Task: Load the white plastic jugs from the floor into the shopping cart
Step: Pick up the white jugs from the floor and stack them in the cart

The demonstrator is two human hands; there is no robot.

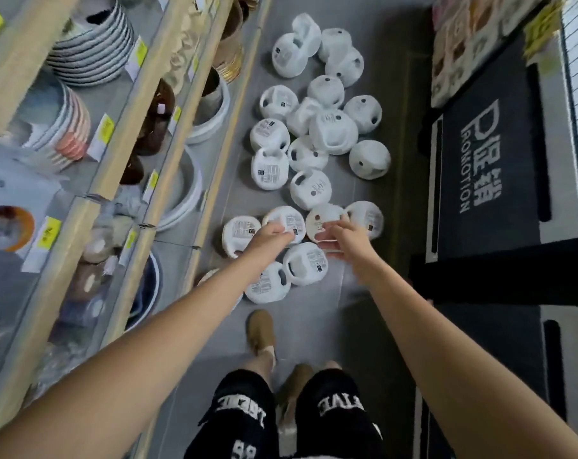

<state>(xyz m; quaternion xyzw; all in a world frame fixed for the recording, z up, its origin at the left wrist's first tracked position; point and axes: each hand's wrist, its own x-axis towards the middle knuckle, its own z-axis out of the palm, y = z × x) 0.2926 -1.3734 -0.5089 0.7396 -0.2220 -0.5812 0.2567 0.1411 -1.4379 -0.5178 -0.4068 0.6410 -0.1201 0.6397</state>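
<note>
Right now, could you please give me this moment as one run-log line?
phase: reaching | left hand: over white plastic jugs on grey floor, grasp unclear | right hand: same | shopping cart: not visible

Grey floor (314, 329) of a shop aisle, seen from above. Lying directly on it: a loose scatter of white plastic jugs (333, 131), most with their labelled bases turned up, some touching, a few resting on one another. The scatter runs from the far end of the aisle to a nearer cluster, where two jugs (305, 264) lie side by side and touching. One jug (369, 159) lies slightly apart on the right. Two tan shoes (261, 331) stand on the floor, near the closest jugs. A dark printed mat (493, 160) lies along the right side.
</note>
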